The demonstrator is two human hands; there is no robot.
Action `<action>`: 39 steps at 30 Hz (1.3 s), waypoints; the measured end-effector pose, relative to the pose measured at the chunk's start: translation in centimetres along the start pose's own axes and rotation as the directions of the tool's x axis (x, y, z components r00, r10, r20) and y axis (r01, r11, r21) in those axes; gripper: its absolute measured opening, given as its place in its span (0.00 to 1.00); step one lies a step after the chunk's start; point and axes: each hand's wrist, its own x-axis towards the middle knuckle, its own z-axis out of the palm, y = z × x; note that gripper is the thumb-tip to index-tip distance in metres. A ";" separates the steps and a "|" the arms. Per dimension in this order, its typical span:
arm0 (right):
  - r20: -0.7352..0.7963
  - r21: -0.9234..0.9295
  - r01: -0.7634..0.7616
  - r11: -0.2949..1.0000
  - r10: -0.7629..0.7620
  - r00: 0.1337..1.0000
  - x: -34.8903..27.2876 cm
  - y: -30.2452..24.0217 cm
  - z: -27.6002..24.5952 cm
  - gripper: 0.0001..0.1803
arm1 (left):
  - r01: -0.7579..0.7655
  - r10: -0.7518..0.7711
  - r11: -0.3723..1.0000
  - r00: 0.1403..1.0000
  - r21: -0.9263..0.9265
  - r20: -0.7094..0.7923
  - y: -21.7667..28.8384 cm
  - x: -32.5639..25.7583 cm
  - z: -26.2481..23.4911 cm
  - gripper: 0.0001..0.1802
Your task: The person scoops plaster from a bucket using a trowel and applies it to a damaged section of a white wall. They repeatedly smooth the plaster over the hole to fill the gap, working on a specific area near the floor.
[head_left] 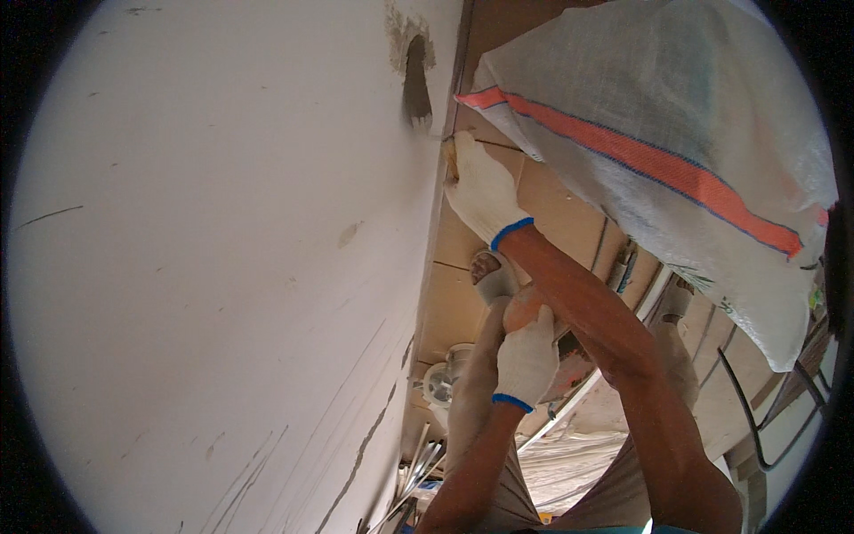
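The wall [222, 267] was a broad white plastered surface, smooth but marked with thin scratches and a few dull spots, and near its top edge there was a rough, crumbly hole [415, 84] with broken plaster around it. Just below this hole the right hand [480, 191], in a white knitted glove with a blue cuff, was raised high with the arm stretched up; its fingers were closed around a small pale tool [450, 158] pressed against the wall edge, though I could not tell what kind of tool it was. A thin dark wire [495, 143] ran from that place. The left hand [527, 360], gloved the same way, was held lower, with fingers curled tight around something rounded and orange-brown [520, 307]. At the right hung a woven white sack [676, 133] with an orange stripe, coarse in texture.
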 end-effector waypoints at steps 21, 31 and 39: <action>-0.010 0.130 -0.027 0.991 0.028 1.000 -2.1 -3.0 -1.2 0.20 | -0.044 0.044 0.998 0.999 0.046 0.003 -1.2 0.3 1.8 0.23; 0.056 0.115 -0.061 0.991 0.055 0.997 -3.1 0.0 -6.1 0.18 | 0.017 -0.017 1.000 1.000 0.015 -0.008 0.9 0.6 -0.1 0.21; 0.049 0.197 -0.018 0.980 0.008 0.999 -2.7 -2.6 -4.0 0.24 | -0.004 0.005 1.000 1.000 0.012 -0.025 -0.2 0.7 2.0 0.14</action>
